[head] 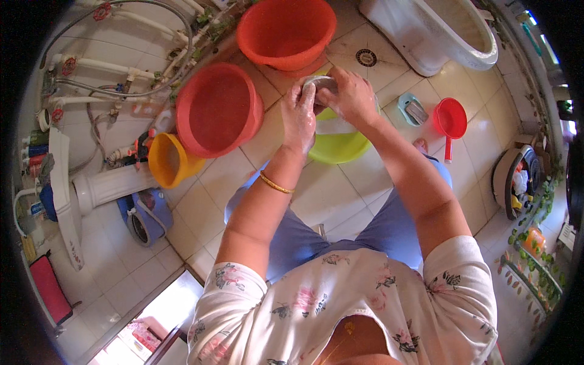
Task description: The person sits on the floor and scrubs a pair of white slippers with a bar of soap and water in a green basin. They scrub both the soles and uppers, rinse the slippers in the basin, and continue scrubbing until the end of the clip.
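Note:
My left hand, wet and with whitish suds on it, grips one side of a greyish wet cloth-like item. The fingers of my right hand are closed on the other side of it. Both hands are raised over a yellow-green plastic basin on the floor between my feet. Inside the basin shows a pale, whitish surface, partly hidden by my hands; what it is I cannot tell. The underside of the held item is hidden by my fingers.
Ahead stand an orange-red basin and a pinkish-red basin, with a yellow bucket at left. To the right lie a blue soap dish and a red dipper. A white ceramic fixture and floor drain are farther off.

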A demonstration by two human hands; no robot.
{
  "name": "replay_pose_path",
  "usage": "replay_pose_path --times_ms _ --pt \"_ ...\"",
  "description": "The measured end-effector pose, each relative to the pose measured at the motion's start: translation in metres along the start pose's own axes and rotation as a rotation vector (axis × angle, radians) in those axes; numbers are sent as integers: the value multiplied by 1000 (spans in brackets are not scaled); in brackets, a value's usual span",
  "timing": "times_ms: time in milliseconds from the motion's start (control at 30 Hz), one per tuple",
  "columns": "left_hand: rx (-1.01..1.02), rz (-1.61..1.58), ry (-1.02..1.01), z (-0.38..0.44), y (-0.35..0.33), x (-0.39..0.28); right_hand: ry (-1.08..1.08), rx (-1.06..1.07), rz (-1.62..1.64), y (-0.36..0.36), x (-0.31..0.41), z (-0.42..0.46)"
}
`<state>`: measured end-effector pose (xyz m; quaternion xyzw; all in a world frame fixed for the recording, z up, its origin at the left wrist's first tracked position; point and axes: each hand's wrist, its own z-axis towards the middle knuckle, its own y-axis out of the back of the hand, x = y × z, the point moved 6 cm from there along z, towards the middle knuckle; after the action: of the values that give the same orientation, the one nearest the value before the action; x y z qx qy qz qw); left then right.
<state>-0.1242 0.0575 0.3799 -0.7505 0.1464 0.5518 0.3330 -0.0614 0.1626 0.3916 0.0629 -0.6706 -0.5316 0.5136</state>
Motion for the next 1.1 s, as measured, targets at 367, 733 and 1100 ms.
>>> replay_pose_path --times_ms 367,733,1100 --pt "115 -352 -61 4 -11 1 61 -149 -34 -2 13 -10" --pt "43 -548 -222 23 33 -28 -35 159 131 1 -34 8" --pt "576 -5 547 -14 -3 8 443 -43 -453 46 23 0"
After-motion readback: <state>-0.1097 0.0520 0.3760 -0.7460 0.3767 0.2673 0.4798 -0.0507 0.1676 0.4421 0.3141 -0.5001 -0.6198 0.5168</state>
